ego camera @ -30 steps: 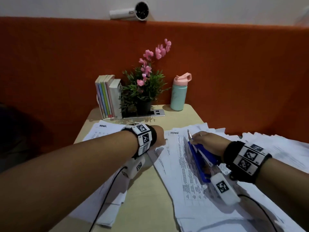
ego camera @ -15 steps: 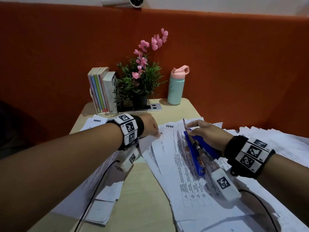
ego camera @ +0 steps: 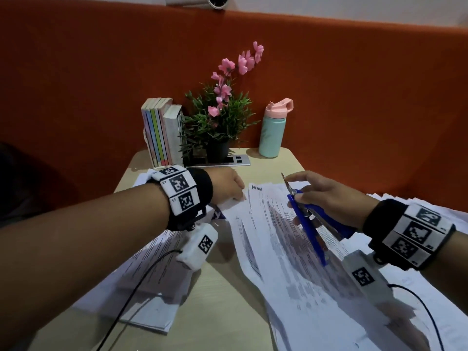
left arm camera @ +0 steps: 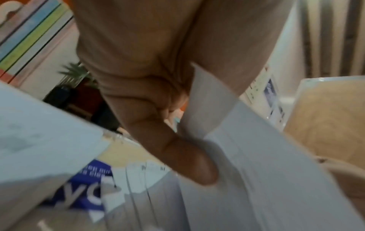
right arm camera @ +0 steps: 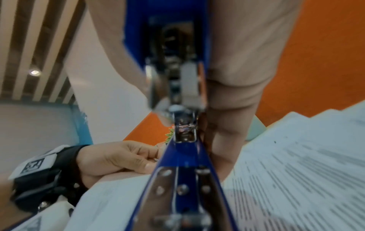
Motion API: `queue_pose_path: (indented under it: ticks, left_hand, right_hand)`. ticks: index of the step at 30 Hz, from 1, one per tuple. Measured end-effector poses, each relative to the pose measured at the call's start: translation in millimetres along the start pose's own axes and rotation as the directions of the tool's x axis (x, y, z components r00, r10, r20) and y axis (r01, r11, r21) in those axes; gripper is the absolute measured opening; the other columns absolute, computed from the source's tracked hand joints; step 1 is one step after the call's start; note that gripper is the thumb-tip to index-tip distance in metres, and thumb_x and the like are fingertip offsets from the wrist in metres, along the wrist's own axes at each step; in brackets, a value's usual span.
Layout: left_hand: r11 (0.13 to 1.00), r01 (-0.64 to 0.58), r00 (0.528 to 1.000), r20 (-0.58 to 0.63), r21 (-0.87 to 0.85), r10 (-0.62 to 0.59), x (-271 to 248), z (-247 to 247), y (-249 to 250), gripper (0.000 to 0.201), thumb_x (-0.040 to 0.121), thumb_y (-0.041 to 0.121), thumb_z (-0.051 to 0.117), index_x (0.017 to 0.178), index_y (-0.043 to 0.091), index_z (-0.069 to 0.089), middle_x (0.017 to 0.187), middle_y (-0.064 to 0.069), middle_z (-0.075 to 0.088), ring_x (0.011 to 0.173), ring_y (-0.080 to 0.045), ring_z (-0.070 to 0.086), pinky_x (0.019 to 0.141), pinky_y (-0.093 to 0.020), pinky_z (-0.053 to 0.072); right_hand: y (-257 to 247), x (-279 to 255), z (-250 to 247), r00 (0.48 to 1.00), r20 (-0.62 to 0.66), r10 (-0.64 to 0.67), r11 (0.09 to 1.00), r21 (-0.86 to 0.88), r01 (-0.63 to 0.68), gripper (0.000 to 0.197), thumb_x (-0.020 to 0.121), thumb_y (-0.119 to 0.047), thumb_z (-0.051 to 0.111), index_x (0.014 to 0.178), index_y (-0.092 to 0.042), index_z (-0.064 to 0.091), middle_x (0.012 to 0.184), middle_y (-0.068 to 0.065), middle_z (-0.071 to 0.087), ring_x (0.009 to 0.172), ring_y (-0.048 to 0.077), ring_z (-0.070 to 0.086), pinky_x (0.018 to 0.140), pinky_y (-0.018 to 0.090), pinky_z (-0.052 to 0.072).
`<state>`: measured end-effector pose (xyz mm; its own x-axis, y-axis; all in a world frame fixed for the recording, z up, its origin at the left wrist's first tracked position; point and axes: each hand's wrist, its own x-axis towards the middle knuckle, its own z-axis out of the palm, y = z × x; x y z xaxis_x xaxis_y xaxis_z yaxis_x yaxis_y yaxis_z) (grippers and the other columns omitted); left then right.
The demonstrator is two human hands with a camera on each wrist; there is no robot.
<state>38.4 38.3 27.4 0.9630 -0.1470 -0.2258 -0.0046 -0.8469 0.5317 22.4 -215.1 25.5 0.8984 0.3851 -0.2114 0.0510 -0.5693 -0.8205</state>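
A spread stack of printed paper sheets [ego camera: 273,239] covers the right side of the small beige table [ego camera: 228,300]. My left hand [ego camera: 228,186] pinches the top left corner of the sheets [left arm camera: 207,100] between thumb [left arm camera: 189,164] and curled fingers. My right hand [ego camera: 326,196] grips a blue stapler [ego camera: 307,228] above the sheets, its arms swung apart and its metal tip pointing away. In the right wrist view the stapler [right arm camera: 183,171] fills the middle, with the left hand [right arm camera: 118,157] just left of it.
At the back of the table stand a row of books [ego camera: 162,133], a potted plant with pink flowers [ego camera: 220,117] and a teal bottle with a pink lid [ego camera: 273,130]. Another paper pile [ego camera: 152,287] lies left. An orange partition [ego camera: 354,97] rises behind.
My right hand has lifted the stapler off the sheets, and its arms have swung apart. My left hand has shifted slightly toward the sheets' top corner.
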Motion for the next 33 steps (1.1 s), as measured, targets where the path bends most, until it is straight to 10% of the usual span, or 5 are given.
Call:
queue_pose_path:
  ticks: [5,20,24,27,33]
  left_hand:
    - [0.995,0.038,0.963,0.263,0.097,-0.062,-15.1,25.6,-9.6,0.021,0.091,0.033,0.066,0.085,0.015,0.056,0.078,-0.006,0.051,0.070,-0.022,0.046,0.065,-0.029,0.039]
    - [0.976,-0.141,0.985,-0.072,0.165,0.154,-17.8,28.5,-13.9,0.041,0.100,0.027,0.055,0.061,0.017,0.048,0.057,-0.008,0.046,0.055,-0.016,0.036,0.056,-0.025,0.029]
    - [0.995,-0.092,0.994,-0.064,-0.026,0.091,-16.2,14.9,-14.1,0.006,0.095,0.023,0.063,0.098,0.018,0.066,0.075,0.005,0.059,0.067,-0.015,0.051,0.056,-0.021,0.035]
    - [1.000,0.013,0.984,0.175,0.025,-0.017,-19.3,16.0,-16.6,0.033,0.089,0.027,0.070,0.119,0.016,0.064,0.084,0.004,0.064,0.069,-0.014,0.059,0.057,-0.021,0.044]
    - [0.908,-0.136,0.985,0.152,0.396,0.081,-21.3,28.1,-18.6,0.072,0.085,0.049,0.071,0.146,0.028,0.039,0.118,0.002,0.054,0.100,-0.019,0.052,0.087,-0.030,0.044]
  right_hand:
    - [-2.3,-9.0,8.6,0.996,0.082,-0.028,0.950,-0.307,0.052,0.034,0.104,-0.024,0.044,0.124,-0.051,0.051,0.102,-0.009,0.070,0.085,0.019,0.070,0.076,0.033,0.056]
    - [10.5,-12.3,19.1,0.989,0.142,-0.038,0.864,-0.492,0.104,0.036,0.103,-0.033,0.045,0.134,-0.051,0.047,0.113,-0.016,0.061,0.085,0.013,0.062,0.073,0.021,0.050]
    - [9.7,-11.9,14.0,0.993,0.106,-0.049,0.897,-0.433,0.090,0.033,0.102,-0.034,0.047,0.126,-0.057,0.049,0.102,-0.004,0.068,0.087,0.028,0.063,0.068,0.029,0.048]
    - [9.2,-14.2,13.3,0.991,0.126,-0.040,0.894,-0.438,0.092,0.034,0.102,-0.034,0.048,0.126,-0.058,0.049,0.104,-0.006,0.068,0.086,0.022,0.063,0.079,0.038,0.051]
    - [9.7,-20.0,27.9,0.973,0.232,-0.015,0.798,-0.583,0.152,0.034,0.102,-0.036,0.047,0.131,-0.054,0.049,0.123,-0.015,0.061,0.100,0.008,0.062,0.091,0.030,0.051]
